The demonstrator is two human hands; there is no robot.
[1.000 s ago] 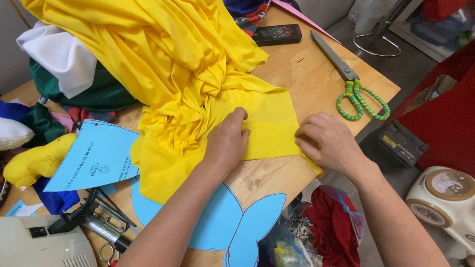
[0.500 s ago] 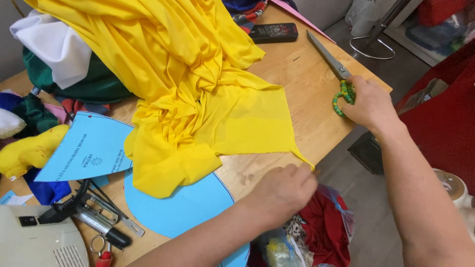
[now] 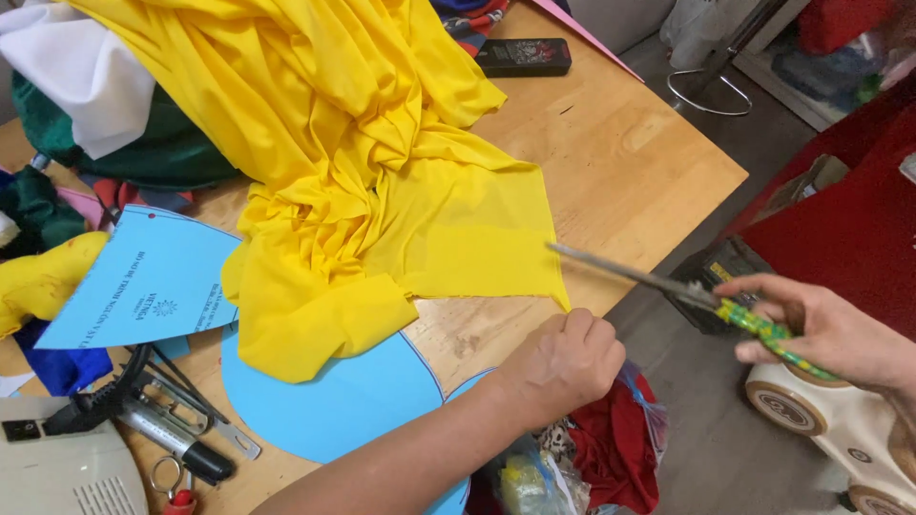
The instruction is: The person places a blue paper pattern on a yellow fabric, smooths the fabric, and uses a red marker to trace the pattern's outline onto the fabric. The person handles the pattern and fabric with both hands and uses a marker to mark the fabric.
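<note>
A large yellow cloth [image 3: 382,181] lies bunched on the wooden table [image 3: 611,162], one flat corner reaching the near edge. My left hand [image 3: 563,358] is curled at that edge, its fingers at the cloth's corner. My right hand [image 3: 830,329] is off the table to the right. It holds scissors [image 3: 668,284] with green patterned handles, and the blades point left toward the cloth corner. A round blue paper pattern [image 3: 334,401] lies partly under the cloth.
A second blue paper pattern [image 3: 143,281] lies at the left, with dark tools [image 3: 162,420] and a grey machine [image 3: 57,467] near it. Other cloths are piled at the back left. A black flat device [image 3: 523,56] lies at the far edge. Red cloth [image 3: 611,448] sits below the table.
My right hand picked the scissors off the table and brought them down toward the near edge. My left hand left the cloth's flat part and now sits at its corner.
</note>
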